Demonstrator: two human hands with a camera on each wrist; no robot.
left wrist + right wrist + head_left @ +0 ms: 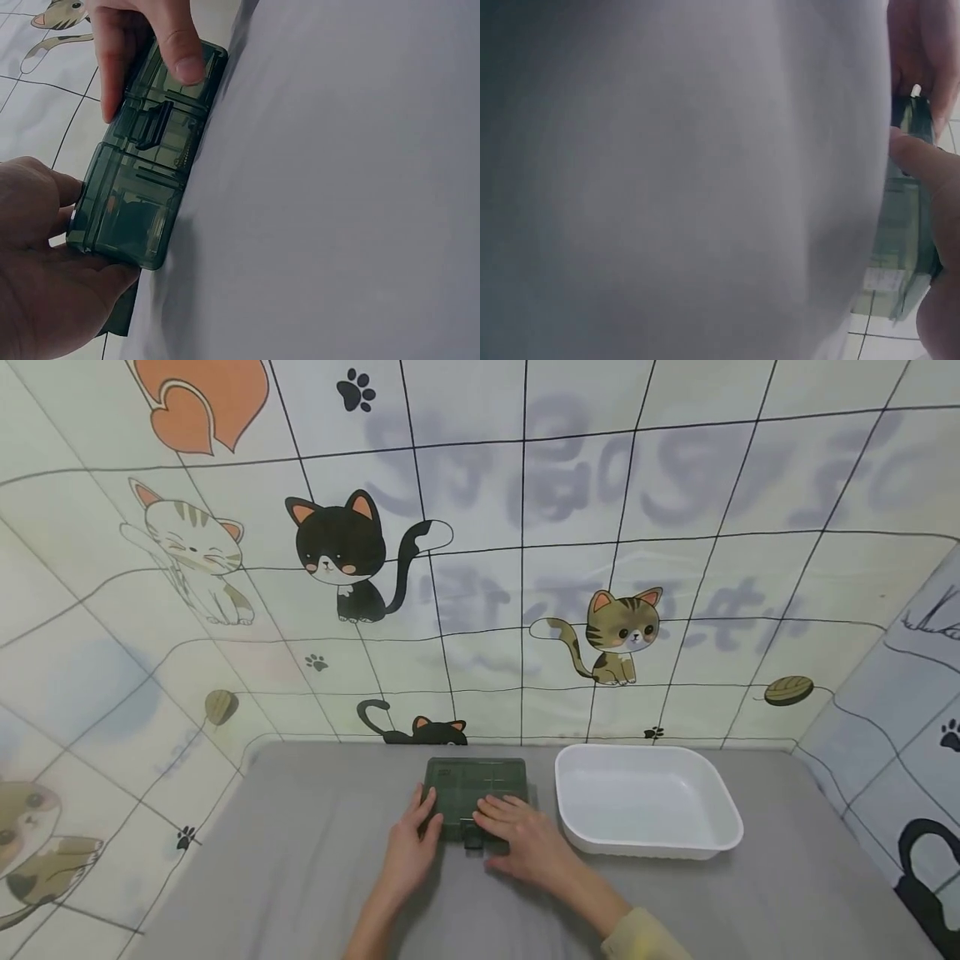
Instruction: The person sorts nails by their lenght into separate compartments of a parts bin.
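Observation:
A dark green see-through plastic box with a front latch lies on the grey cloth. Its lid is down, and dividers show through it. My left hand holds the box's left side, fingers along the edge and thumb near the front corner. On the lid's right half rest the fairly straight fingers of my right hand, close beside the latch. In the left wrist view, the right thumb lies against the box's front face. The right wrist view shows the box only partly, behind pale cloth.
A white rectangular tray stands just right of the box. Grey cloth covers the table up to the back wall, which has printed cats and grid lines. Similar printed sheeting rises at both sides.

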